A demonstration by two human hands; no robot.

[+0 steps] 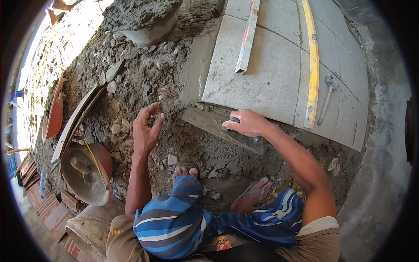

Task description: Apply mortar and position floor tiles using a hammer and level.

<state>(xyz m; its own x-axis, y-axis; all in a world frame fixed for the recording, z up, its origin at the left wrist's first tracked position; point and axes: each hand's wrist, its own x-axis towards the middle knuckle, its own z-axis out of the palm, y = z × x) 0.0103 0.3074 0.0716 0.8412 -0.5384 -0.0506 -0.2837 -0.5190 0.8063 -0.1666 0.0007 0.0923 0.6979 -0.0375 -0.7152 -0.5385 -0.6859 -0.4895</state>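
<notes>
My right hand (248, 123) is closed round the handle of a flat rectangular plastering trowel (205, 123). Its long blade lies on wet grey mortar (205, 146), along the near edge of large grey floor tiles (266, 89). Held over the rubble to the left, my left hand (147, 130) is empty, with thumb and fingers apart. On the tiles rest a silver spirit level (248, 43), a yellow straightedge (313, 65) and a small hammer (326, 98), all beyond my right hand. A smooth mortar strip (197, 65) borders the tiles on their left side.
A tub heaped with mortar (150, 32) stands at the far left of the tiles. To my left are an orange basin (54, 109), a curved board (75, 118), a round pan with a wooden-handled tool (80, 168) and a dirty bucket (94, 227). Stones (116, 129) litter the ground.
</notes>
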